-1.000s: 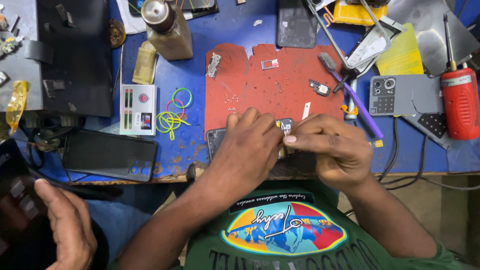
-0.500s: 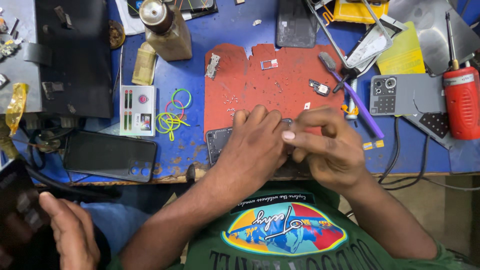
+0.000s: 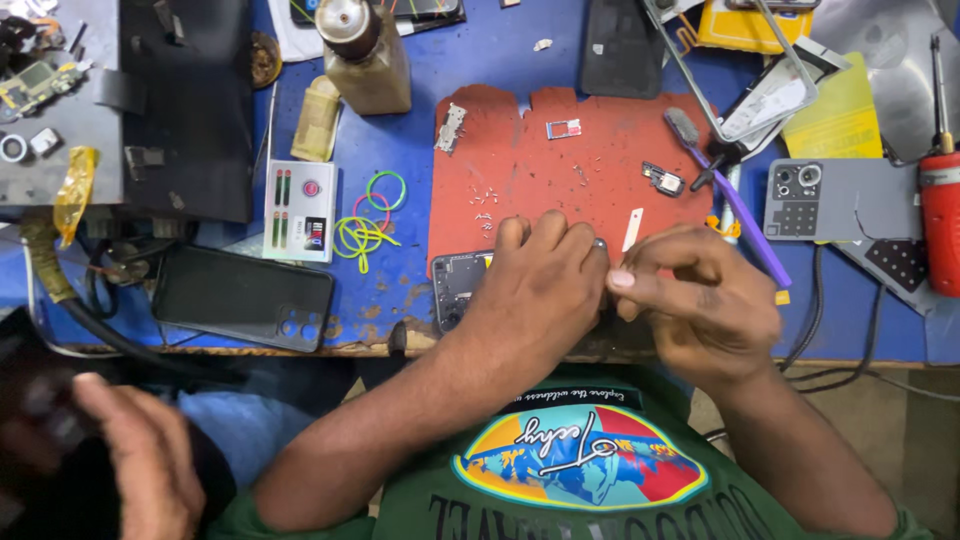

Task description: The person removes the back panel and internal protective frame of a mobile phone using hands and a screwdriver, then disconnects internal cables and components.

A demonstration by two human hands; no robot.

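My left hand (image 3: 540, 285) lies flat over an opened phone (image 3: 455, 285) at the near edge of the red work mat (image 3: 560, 165), pressing it down. My right hand (image 3: 700, 300) is right beside it, thumb and forefinger pinched together at the phone's right end. What they pinch is hidden. Tiny screws (image 3: 485, 195), a small white strip (image 3: 632, 228) and a small camera part (image 3: 663, 180) lie on the mat just beyond my fingers.
Also on the blue table: a black phone (image 3: 240, 297), coloured rubber bands (image 3: 368, 215), a brown bottle (image 3: 362, 55), a purple brush (image 3: 735, 200), a grey back cover (image 3: 835, 198), a red torch (image 3: 940, 220). Another person's hand (image 3: 140, 460) is at lower left.
My left hand's fingers have crept slightly further up over the phone, and my right hand stays pinched beside it. The other person's hand at lower left has shifted a little.
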